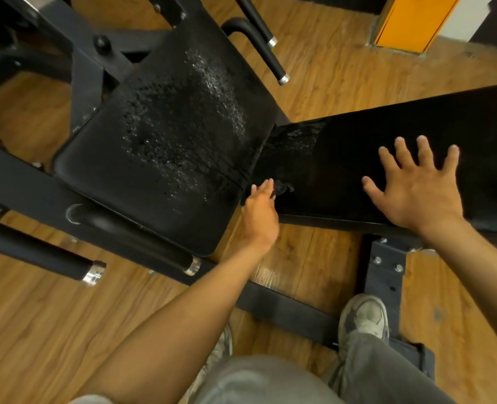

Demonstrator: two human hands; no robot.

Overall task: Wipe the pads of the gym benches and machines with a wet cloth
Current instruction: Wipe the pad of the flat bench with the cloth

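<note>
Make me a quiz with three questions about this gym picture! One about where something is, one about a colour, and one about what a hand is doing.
1. Where is the dark cloth?
A. On the floor
B. On the bench pad near the gap between the two pads
C. On the shoe

2. What colour is the panel in the top corner?
A. Orange
B. Green
C. Purple

3. How is the right hand?
A. Curled in a fist
B. Spread open on the pad
C. Holding a bar

Answers:
1. B, the cloth lies on the bench pad beside the seat pad, at the left hand fingers.
2. A, the panel is orange.
3. B, the right hand has straight, spread fingers on the pad.
</note>
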